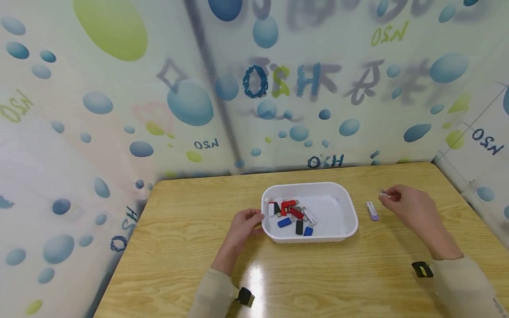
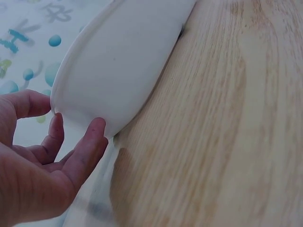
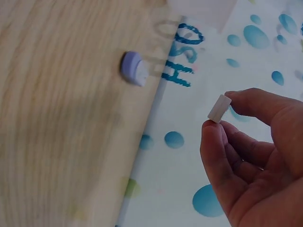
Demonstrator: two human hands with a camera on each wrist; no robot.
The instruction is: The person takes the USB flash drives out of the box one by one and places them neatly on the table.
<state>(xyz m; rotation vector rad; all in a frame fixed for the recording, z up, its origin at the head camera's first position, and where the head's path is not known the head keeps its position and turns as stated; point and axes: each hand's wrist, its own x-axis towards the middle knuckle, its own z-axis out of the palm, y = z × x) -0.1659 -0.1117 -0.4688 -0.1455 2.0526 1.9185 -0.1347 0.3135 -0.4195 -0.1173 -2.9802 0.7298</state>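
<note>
A white plastic tray (image 1: 346,232) holds several USB sticks in its left half, among them a blue one (image 1: 284,222) and a black one (image 1: 299,227). My left hand (image 1: 241,227) grips the tray's left end; in the left wrist view the hand (image 2: 52,165) has its thumb and fingers at the tray's wall (image 2: 113,61). Right of the tray, my right hand (image 1: 411,210) pinches a small white USB stick (image 3: 219,109) above the table. A white and purple stick (image 1: 372,211) lies on the table between the tray and that hand.
The wooden table (image 1: 191,251) reaches back to a printed curtain (image 1: 159,110) with blue and green drops and lettering. More of the same print stands at the left and right sides.
</note>
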